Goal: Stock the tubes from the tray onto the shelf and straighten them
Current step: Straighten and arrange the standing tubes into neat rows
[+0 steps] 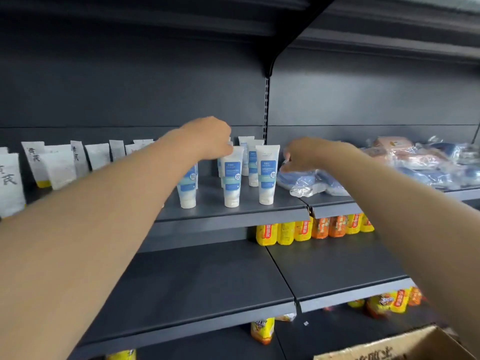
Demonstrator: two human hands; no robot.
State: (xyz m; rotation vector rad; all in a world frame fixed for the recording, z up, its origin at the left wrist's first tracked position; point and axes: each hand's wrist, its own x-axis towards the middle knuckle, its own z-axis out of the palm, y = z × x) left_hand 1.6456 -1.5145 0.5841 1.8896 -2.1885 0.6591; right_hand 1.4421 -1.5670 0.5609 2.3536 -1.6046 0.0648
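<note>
- Head view: the blue-and-white tubes (231, 178) stand in rows on the dark shelf (233, 213), cap down and crimped end up, so each long axis is vertical. Three are at the front and more are behind.
- The left hand (207, 137) is over the middle of the group, knuckles up and fingers curled down onto the tube tops. It probably pinches one crimped end, but the back of the hand hides the fingertips, so I cannot tell if it grips.
- The right hand (306, 154) hangs just right of the rightmost front tube, not touching it. Its fingers are loosely curled with no tube in them, above the plastic packs (415, 162).
- The tubes lie straight below the left hand and to the left of the right hand, so the left is nearer. Straightening looks like a small turn about the upright axis.
- White tubes (59, 165) fill the shelf's left end.
- A box (389, 346) shows at lower right, and its contents are out of view.
</note>
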